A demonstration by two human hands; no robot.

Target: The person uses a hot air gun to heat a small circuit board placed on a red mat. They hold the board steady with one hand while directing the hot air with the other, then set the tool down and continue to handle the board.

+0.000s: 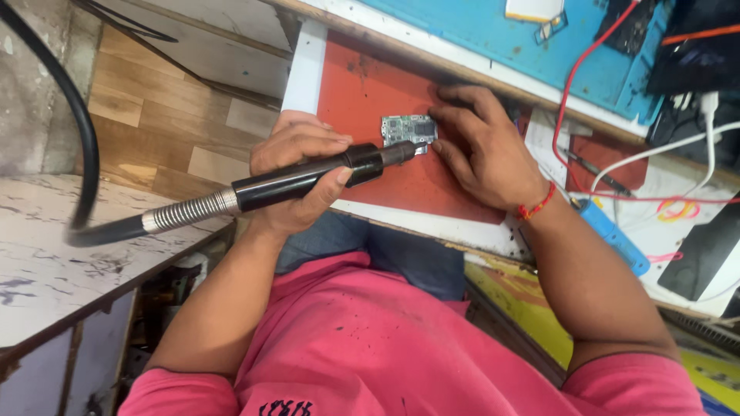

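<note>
Circuit board (408, 129): small, green and silver, lay flat on the red mat (362, 92) near the mat's middle, between the two hands
Hot-air handpiece (308, 179): black barrel with a coiled metal collar and a black hose (77, 123) trailing off to one side; its metal nozzle tip met the near edge of the circuit board
Hand on the handpiece, left hand (297, 166): fingers wrapped tight around the black barrel, thumb along the top
Hand on the board, right hand (482, 142): fingers (451, 115) spread and pressed down, tips touching the board's far side and the mat just beside it; nothing clamped; a red thread band (537, 206) circled the wrist
Red mat: lay on a white table (304, 69), with a blue mat (493, 35) behind it
Beyond the right wrist: red wire (574, 85), white cable (655, 154), blue tool (613, 235) at the table's edge
Person: wore a pink shirt (385, 347)
</note>
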